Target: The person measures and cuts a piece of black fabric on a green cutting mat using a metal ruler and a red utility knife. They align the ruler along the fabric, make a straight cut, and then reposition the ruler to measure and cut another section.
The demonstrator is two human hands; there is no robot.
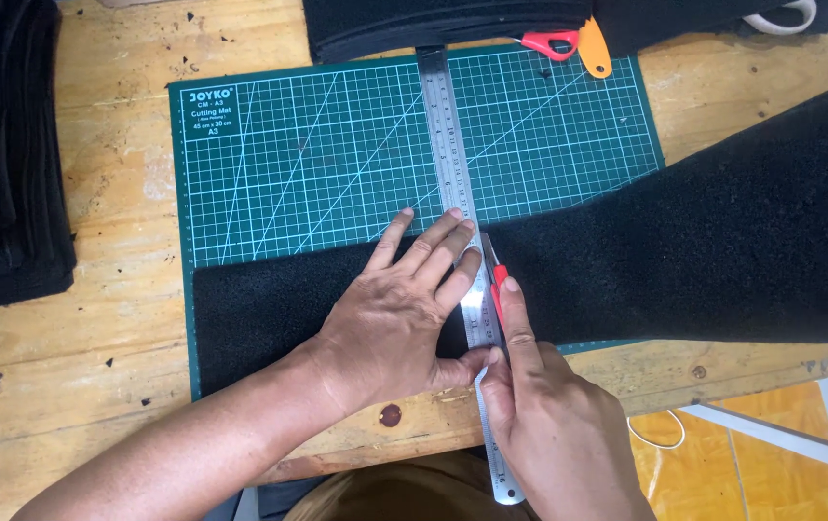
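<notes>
Wooden workbench (115, 318), seen from above, bearing one green gridded cutting mat (337, 145). One long strip of black fabric (722, 241) lies across the mat's near half and runs off the right edge of the view, so its full length is not seen. One steel ruler (447, 135) crosses mat and fabric from far to near; its far end disappears under a folded black stack (433, 24) at the top edge, and its middle is covered by the hands. Left hand (399, 318): fingers spread apart and pressed flat on the fabric and ruler, thumb tucked toward the near edge. Right hand (549, 425): fingers closed around one red-handled knife (497, 280), forefinger laid along its back, blade set against the ruler's right edge on the fabric; most of the handle is hidden in the grip. A second black pile (4, 145) sits at left, partly cut off. One red-and-orange tool (568, 43) lies at the top, half hidden beneath cloth, its kind unclear.
</notes>
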